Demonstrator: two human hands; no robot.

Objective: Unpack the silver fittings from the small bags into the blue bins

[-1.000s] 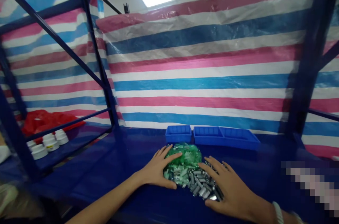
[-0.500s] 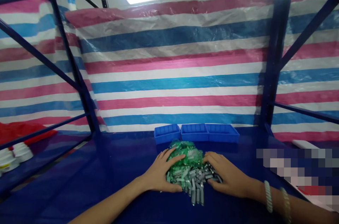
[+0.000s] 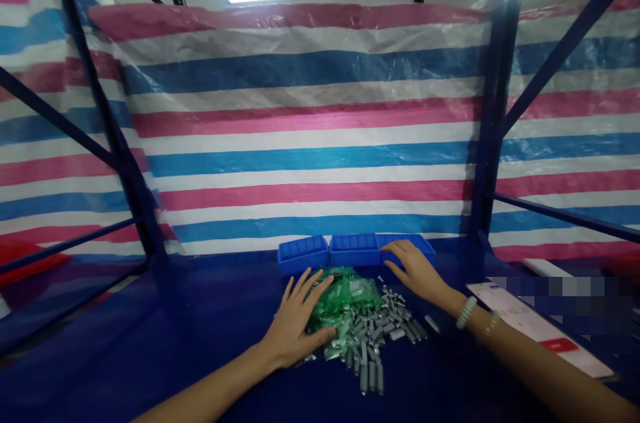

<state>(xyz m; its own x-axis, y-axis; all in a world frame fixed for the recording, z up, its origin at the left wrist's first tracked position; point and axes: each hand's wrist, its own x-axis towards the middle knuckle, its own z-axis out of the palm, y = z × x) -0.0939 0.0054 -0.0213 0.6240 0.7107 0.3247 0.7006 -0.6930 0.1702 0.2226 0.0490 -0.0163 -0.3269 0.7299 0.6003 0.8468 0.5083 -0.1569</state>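
A heap of crinkled green plastic pieces [image 3: 350, 294], kind unclear, lies on the blue tabletop [image 3: 240, 296]. Many small grey elongated parts [image 3: 370, 353] spill from its front and right side. My left hand [image 3: 299, 324] rests at the heap's left edge, fingers spread, with nothing seen in it. Beyond the heap on the right, my right hand [image 3: 413, 269] reaches to the front of the right blue bin [image 3: 423, 246], covering part of it. Its thumb stands apart from the fingers, and no held thing shows.
Two more blue bins, a left one [image 3: 303, 253] and a middle one [image 3: 354, 251], line the back of the table. A pink-white sheet or panel [image 3: 537, 319] lies at right, partly pixelated. Blue metal posts [image 3: 487, 143] and striped sheeting [image 3: 320, 123] enclose the space.
My right hand has left the heap and moved back toward the right bin. The grey parts on the right now show, more spread out. The view has shifted slightly right.
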